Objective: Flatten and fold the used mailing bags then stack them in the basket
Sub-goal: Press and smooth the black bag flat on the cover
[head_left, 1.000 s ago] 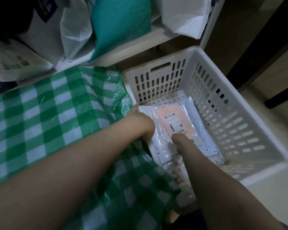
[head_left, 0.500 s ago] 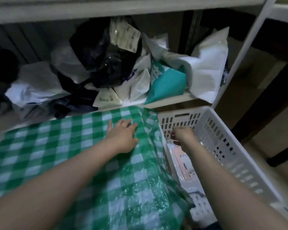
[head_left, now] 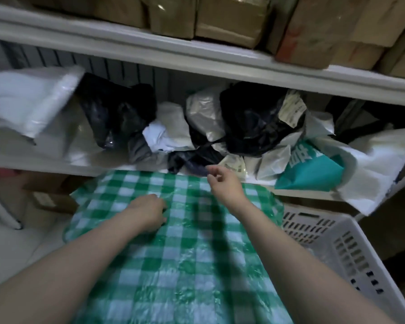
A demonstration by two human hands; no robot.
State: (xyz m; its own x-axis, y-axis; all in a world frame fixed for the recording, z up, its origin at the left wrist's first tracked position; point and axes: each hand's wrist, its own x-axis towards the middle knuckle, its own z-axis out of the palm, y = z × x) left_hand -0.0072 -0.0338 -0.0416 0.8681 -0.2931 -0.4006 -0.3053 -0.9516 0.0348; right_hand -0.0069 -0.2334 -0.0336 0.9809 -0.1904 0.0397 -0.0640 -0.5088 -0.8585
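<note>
The used mailing bags (head_left: pixel 250 127) lie crumpled in a heap along the lower shelf (head_left: pixel 45 167). None looks flattened, so most of the work seems left. At the shelf's front edge the right hand (head_left: pixel 222 183) hovers beside a dark bag (head_left: pixel 192 163), fingers apart, loosely curled, empty. The left hand (head_left: pixel 147 211) rests on the checked cover (head_left: pixel 185 277), fingers curled under; pinching or not, I cannot tell. The basket (head_left: pixel 351 249) stands at the cover's right edge, contents blurred.
</note>
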